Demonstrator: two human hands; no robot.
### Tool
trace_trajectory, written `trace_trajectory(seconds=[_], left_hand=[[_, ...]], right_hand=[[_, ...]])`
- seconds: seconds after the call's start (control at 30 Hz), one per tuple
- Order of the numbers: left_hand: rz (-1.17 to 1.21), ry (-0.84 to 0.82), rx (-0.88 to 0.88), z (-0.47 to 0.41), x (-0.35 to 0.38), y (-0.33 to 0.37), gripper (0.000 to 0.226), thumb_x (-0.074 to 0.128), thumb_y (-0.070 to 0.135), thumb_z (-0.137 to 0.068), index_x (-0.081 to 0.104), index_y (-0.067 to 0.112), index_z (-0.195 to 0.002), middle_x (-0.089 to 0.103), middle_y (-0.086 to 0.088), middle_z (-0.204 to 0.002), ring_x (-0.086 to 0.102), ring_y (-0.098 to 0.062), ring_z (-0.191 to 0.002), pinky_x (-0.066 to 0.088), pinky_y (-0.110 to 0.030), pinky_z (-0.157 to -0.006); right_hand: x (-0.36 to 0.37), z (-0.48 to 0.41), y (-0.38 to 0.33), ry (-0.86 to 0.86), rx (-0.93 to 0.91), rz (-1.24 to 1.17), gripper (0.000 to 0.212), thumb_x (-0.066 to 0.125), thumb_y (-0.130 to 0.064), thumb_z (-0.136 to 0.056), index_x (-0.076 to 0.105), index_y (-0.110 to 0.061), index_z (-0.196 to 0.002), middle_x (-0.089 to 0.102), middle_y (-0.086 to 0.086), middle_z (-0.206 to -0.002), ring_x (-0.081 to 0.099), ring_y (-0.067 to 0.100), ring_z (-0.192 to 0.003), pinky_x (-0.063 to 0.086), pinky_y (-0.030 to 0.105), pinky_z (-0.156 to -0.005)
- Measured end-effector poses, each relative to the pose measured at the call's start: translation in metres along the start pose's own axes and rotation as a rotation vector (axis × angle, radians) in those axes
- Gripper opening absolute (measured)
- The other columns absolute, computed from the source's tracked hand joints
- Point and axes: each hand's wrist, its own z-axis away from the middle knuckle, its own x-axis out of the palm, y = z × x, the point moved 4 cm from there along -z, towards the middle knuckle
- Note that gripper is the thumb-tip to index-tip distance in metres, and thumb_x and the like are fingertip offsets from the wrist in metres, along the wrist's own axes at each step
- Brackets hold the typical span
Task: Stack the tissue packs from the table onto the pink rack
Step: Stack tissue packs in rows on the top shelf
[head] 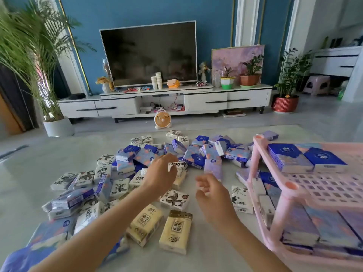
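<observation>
Head view: loose tissue packs lie heaped across the bench, just beside the pink rack, whose shelves carry blue packs. The left hand pinches a white printed pack by its edge; the right hand hovers loosely curled, empty. The packs look light, soft and slick-wrapped, best gripped across their narrow sides.

Head-worn view looks forward and down over the table.
</observation>
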Motion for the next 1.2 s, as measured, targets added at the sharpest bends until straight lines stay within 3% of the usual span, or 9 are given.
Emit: trace_trajectory(seconds=[0.1, 0.2, 0.47, 0.53, 0.63, 0.77, 0.87, 1.07, 1.2], left_hand=[[-0.051, -0.047, 0.042, -0.021, 0.024, 0.003, 0.034, 0.048, 0.012, -0.093, 0.052, 0.015, -0.127, 0.051, -0.002, -0.135, 0.046, -0.019, -0.123, 0.036, -0.031, -0.103], [-0.063, -0.072, 0.014, -0.047, 0.047, 0.006, 0.042, 0.049, 0.016, -0.093, 0.043, 0.017, -0.135, 0.044, -0.005, -0.140, 0.037, -0.022, -0.130, 0.031, -0.034, -0.107], [-0.237, -0.245, -0.188, -0.122, 0.088, -0.015, 0.054, 0.058, 0.036, -0.086, 0.039, 0.013, -0.130, 0.051, -0.010, -0.127, 0.050, -0.029, -0.114, 0.045, -0.043, -0.094], [-0.259, -0.341, -0.171, -0.129, 0.095, -0.015, 0.062, 0.063, 0.043, -0.082, 0.041, 0.015, -0.132, 0.050, -0.010, -0.128, 0.049, -0.028, -0.115, 0.045, -0.039, -0.095], [-0.331, -0.431, -0.115, -0.134, 0.098, -0.008, 0.041, 0.065, 0.042, -0.080, 0.053, 0.017, -0.111, 0.053, -0.008, -0.113, 0.052, -0.023, -0.101, 0.044, -0.031, -0.085], [-0.534, -0.436, -0.035, -0.128, 0.089, 0.004, 0.042, 0.065, 0.034, -0.079, 0.057, 0.012, -0.114, 0.058, -0.005, -0.114, 0.056, -0.025, -0.104, 0.048, -0.031, -0.083], [-0.627, -0.432, 0.026, -0.108, 0.072, 0.015, 0.022, 0.056, 0.017, -0.084, 0.060, 0.010, -0.104, 0.057, -0.009, -0.099, 0.058, -0.027, -0.097, 0.046, -0.031, -0.075], [0.016, -0.206, -0.168, -0.060, -0.004, 0.031, 0.024, 0.051, 0.010, -0.091, 0.050, 0.008, -0.067, 0.046, -0.008, -0.067, 0.039, -0.019, -0.059, 0.026, -0.026, -0.052], [0.481, 0.016, -0.318, -0.026, -0.060, 0.081, 0.023, 0.060, 0.020, -0.086, 0.053, 0.008, -0.068, 0.051, -0.004, -0.051, 0.042, -0.016, -0.053, 0.032, -0.025, -0.053]], right_hand=[[0.000, -0.037, 0.019, 0.239, 0.041, 0.142, 0.043, 0.058, -0.006, -0.083, 0.049, -0.008, -0.124, 0.052, 0.012, -0.121, 0.048, 0.026, -0.114, 0.036, 0.030, -0.094], [0.006, -0.064, 0.038, 0.380, 0.068, 0.334, 0.056, 0.064, -0.018, -0.081, 0.042, -0.008, -0.131, 0.049, 0.017, -0.124, 0.043, 0.032, -0.118, 0.032, 0.035, -0.097], [0.020, -0.087, 0.070, 0.615, 0.022, 0.700, 0.079, 0.087, -0.030, -0.047, 0.058, 0.000, -0.114, 0.061, 0.018, -0.082, 0.061, 0.036, -0.070, 0.051, 0.037, -0.061], [0.020, -0.086, 0.070, 0.628, 0.009, 0.693, 0.077, 0.087, -0.025, -0.045, 0.059, 0.000, -0.112, 0.060, 0.016, -0.076, 0.061, 0.034, -0.067, 0.051, 0.036, -0.059], [0.019, -0.083, 0.068, 0.617, 0.000, 0.607, 0.074, 0.083, -0.021, -0.044, 0.058, -0.002, -0.112, 0.059, 0.013, -0.076, 0.060, 0.033, -0.068, 0.052, 0.035, -0.060], [0.013, -0.068, 0.059, 0.640, -0.158, 0.400, 0.059, 0.068, -0.021, -0.059, 0.053, -0.005, -0.113, 0.060, 0.011, -0.092, 0.060, 0.031, -0.081, 0.052, 0.032, -0.070], [0.010, -0.043, 0.033, 0.629, -0.286, 0.277, 0.053, 0.054, -0.031, -0.071, 0.045, -0.009, -0.118, 0.057, 0.008, -0.103, 0.051, 0.021, -0.094, 0.046, 0.026, -0.080], [-0.025, 0.028, -0.043, 0.493, -0.509, 0.075, 0.047, 0.054, -0.039, -0.079, 0.037, -0.022, -0.120, 0.053, -0.001, -0.110, 0.054, 0.013, -0.101, 0.044, 0.019, -0.087], [-0.083, 0.071, -0.085, 0.638, -0.707, 0.013, 0.045, 0.060, -0.031, -0.073, 0.047, -0.016, -0.113, 0.057, 0.000, -0.106, 0.053, 0.002, -0.100, 0.040, 0.005, -0.085]])
